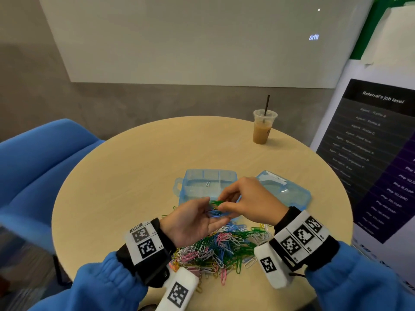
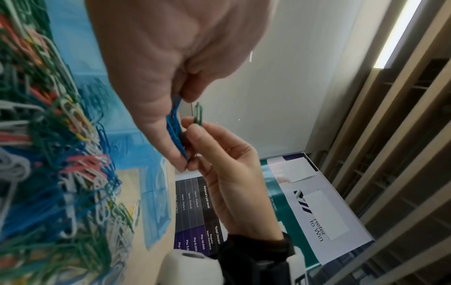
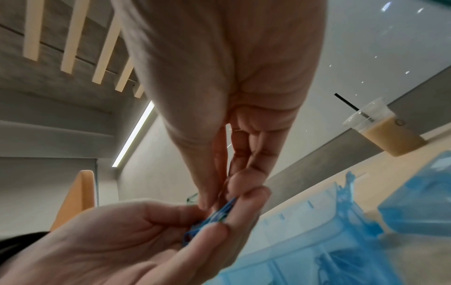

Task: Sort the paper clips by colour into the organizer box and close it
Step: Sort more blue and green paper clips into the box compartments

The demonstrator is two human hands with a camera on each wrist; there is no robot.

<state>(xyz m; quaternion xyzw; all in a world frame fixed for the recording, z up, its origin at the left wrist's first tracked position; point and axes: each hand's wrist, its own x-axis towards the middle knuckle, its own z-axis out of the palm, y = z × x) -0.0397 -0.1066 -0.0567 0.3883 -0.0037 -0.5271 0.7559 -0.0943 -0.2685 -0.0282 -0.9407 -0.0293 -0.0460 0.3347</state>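
Left hand (image 1: 193, 221) holds blue clips (image 1: 214, 213); right hand (image 1: 249, 202) pinches green clips (image 1: 216, 202).

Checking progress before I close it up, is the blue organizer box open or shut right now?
Open: the organizer box shows bare compartments, and its lid lies detached beside it.

A round wooden table (image 1: 139, 158) — an iced coffee cup (image 1: 262, 129) near its far edge, a blue chair (image 1: 38, 158) beside.

I read this as an office meeting corner, round wood-look table (image 1: 139, 167), blue upholstered chair (image 1: 42, 158) at left, large whiteboard panel (image 1: 179, 41) on far grey wall, referral job-level poster (image 1: 372, 153) at right, iced coffee cup (image 1: 262, 129) at far right, slatted ceiling with strip light (image 2: 395, 34).
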